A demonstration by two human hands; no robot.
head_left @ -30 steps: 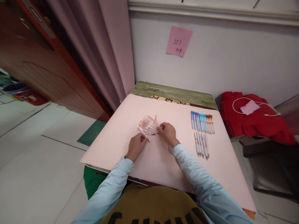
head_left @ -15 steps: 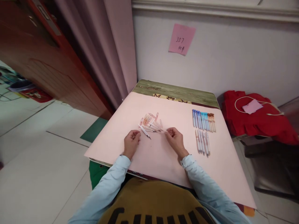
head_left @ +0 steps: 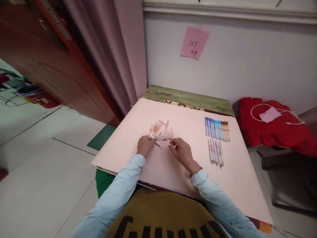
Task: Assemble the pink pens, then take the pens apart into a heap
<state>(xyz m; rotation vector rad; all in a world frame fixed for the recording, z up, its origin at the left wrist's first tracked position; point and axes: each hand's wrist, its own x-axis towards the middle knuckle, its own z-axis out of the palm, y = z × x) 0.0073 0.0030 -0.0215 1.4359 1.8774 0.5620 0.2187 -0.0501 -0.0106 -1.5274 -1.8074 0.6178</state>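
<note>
My left hand (head_left: pixel 146 145) is at the front left of a small pile of pen parts, its thumb and fingers together on a slim white pen part (head_left: pixel 158 144) whose dark tip sticks out past them. My right hand (head_left: pixel 182 151) hovers at the front right of the pile, thumb and forefinger apart with nothing visible between them. Several thin refills (head_left: pixel 162 138) with dark tips lie in the pile. Behind them are clear pink pieces (head_left: pixel 167 123) and small orange-brown pieces (head_left: pixel 156 127), too small to name exactly.
On the right, a neat row of blue, light-blue and brown pens (head_left: pixel 216 129) lies above a second row of whitish pens (head_left: pixel 216 152). A pink sheet (head_left: pixel 119 155) covers most of the table. Beyond the right edge, a red cloth (head_left: pixel 292 132) carries a white cord.
My left hand has moved right and forward onto the white pen part. My right hand has shifted slightly left and its thumb and forefinger have parted. The view has moved a little.
</note>
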